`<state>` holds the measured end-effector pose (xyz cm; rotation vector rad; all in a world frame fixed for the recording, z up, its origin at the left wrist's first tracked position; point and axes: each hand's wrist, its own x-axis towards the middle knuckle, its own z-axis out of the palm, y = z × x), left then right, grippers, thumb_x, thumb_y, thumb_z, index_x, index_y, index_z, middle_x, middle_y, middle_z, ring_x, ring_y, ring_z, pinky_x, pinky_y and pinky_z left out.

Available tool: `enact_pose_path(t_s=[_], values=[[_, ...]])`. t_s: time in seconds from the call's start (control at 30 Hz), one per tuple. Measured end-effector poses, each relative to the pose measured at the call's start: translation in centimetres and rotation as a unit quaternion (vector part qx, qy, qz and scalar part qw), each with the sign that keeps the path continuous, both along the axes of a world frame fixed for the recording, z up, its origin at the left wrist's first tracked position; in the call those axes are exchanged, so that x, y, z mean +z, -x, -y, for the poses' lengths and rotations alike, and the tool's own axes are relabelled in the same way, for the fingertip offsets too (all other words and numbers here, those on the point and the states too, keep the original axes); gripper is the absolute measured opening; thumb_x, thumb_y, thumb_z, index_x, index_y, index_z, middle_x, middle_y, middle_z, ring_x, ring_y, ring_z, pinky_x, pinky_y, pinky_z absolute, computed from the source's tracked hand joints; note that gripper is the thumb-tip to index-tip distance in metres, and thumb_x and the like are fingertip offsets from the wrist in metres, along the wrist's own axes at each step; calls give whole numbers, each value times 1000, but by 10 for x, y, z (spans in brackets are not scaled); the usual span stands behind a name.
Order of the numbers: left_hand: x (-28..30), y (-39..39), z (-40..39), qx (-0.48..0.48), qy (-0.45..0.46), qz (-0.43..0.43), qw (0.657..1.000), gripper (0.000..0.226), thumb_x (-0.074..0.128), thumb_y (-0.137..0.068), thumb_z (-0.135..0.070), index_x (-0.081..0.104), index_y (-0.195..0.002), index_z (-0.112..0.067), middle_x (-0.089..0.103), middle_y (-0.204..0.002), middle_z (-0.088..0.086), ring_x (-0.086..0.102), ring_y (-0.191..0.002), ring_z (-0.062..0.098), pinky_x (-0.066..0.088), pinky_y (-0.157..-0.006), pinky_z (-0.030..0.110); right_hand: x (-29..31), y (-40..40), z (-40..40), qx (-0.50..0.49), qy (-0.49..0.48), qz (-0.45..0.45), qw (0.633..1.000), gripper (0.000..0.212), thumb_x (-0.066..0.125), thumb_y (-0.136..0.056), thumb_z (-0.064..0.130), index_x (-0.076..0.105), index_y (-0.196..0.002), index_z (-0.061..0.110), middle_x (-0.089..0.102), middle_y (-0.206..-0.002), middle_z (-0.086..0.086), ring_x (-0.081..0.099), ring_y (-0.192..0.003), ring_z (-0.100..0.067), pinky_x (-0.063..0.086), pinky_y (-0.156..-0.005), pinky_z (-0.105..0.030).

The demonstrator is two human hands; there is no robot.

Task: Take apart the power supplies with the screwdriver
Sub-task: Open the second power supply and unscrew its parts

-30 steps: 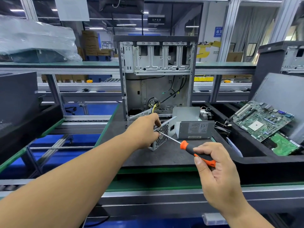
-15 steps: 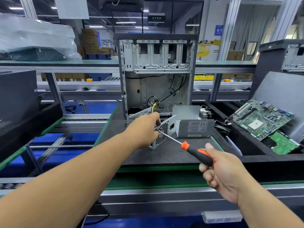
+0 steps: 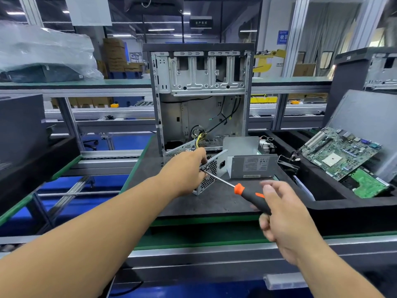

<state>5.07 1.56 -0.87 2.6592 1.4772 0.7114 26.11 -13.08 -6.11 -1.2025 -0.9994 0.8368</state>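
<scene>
At twelve o'clock an open steel computer case (image 3: pixel 199 93) looms behind the perforated power supply (image 3: pixel 211 171), centre table (image 3: pixel 214 203). Left hand (image 3: pixel 184 171) grips it; right hand (image 3: pixel 285 220), blurred, holds the orange-black screwdriver (image 3: pixel 247 193). Green circuit boards (image 3: pixel 337 153) lie at three o'clock.

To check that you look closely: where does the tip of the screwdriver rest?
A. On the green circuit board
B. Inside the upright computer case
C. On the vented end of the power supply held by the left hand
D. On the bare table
C: the screwdriver tip meets the vented end of the power supply, which the left hand steadies.
</scene>
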Motion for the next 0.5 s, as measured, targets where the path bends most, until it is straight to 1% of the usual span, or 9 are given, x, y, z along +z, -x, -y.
enact_pose_path(t_s=[0.07, 0.13, 0.2, 0.27, 0.3, 0.33, 0.4, 0.43, 0.5], values=[[0, 0, 0, 1, -7, 2, 1000, 26, 70, -93, -33, 54, -111, -27, 64, -96, -2, 59, -86, 22, 47, -68, 34, 1, -3, 2, -31, -105, 141, 984, 20, 62, -101, 20, 63, -103, 39, 67, -88, -1, 60, -58, -10, 45, -50, -23], [-1, 0, 0, 1, -7, 5, 1000, 26, 71, -92, -35, 53, -110, -28, 62, -92, -5, 58, -84, 21, 42, -67, 32, 1, 0, 7, -57, -213, 247, 943, 24, 71, -90, 10, 67, -104, 30, 68, -99, 8, 67, -85, -10, 50, -72, -14], [-2, 0, 0, 0, -7, 9, 1000, 26, 71, -92, -35, 52, -108, -29, 61, -91, -6, 57, -84, 20, 41, -68, 32, 0, 4, 6, -49, -212, 195, 956, 32, 76, -91, 3, 68, -109, 28, 69, -110, 7, 68, -94, -14, 52, -81, -17], [-4, -1, 1, 1, -7, 13, 1000, 25, 71, -93, -34, 52, -108, -29, 61, -91, -6, 56, -83, 20, 41, -69, 32, 0, 5, -1, -29, -122, 64, 990, 24, 70, -99, 22, 63, -114, 38, 71, -108, 5, 68, -71, -20, 57, -64, -27], [-4, -1, 1, 2, -8, 15, 1000, 25, 71, -93, -34, 52, -109, -29, 62, -92, -6, 56, -84, 20, 41, -69, 33, 4, 3, -2, -15, -51, 22, 998, 11, 61, -103, 35, 62, -111, 43, 73, -99, 0, 63, -57, -22, 53, -52, -32], [-4, -1, 1, 2, -11, 15, 1000, 25, 71, -93, -33, 53, -110, -28, 64, -94, -4, 57, -85, 20, 42, -70, 33, 3, -3, -4, -3, 9, 16, 1000, 11, 52, -106, 42, 63, -104, 45, 72, -84, -6, 55, -49, -21, 45, -43, -31], [-4, -1, 1, 1, -14, 13, 1000, 24, 70, -93, -32, 54, -110, -28, 66, -96, -2, 57, -85, 20, 43, -70, 33, -1, -13, -4, -9, 13, 85, 996, 15, 51, -105, 36, 64, -101, 43, 64, -71, -5, 47, -46, -18, 37, -43, -30], [-4, -1, 1, 1, -14, 14, 1000, 24, 70, -93, -32, 54, -110, -27, 65, -95, -3, 56, -84, 20, 42, -70, 33, 0, -12, -2, -18, -25, 118, 992, 17, 58, -102, 26, 62, -104, 42, 65, -75, -2, 50, -51, -18, 40, -47, -32], [-3, 0, 1, -1, -11, 16, 1000, 24, 70, -93, -33, 54, -110, -27, 60, -91, -5, 55, -82, 20, 40, -69, 32, -3, -11, 5, -33, -98, 191, 976, 41, 69, -93, 4, 59, -111, 40, 66, -90, 6, 57, -64, -19, 49, -59, -28]])
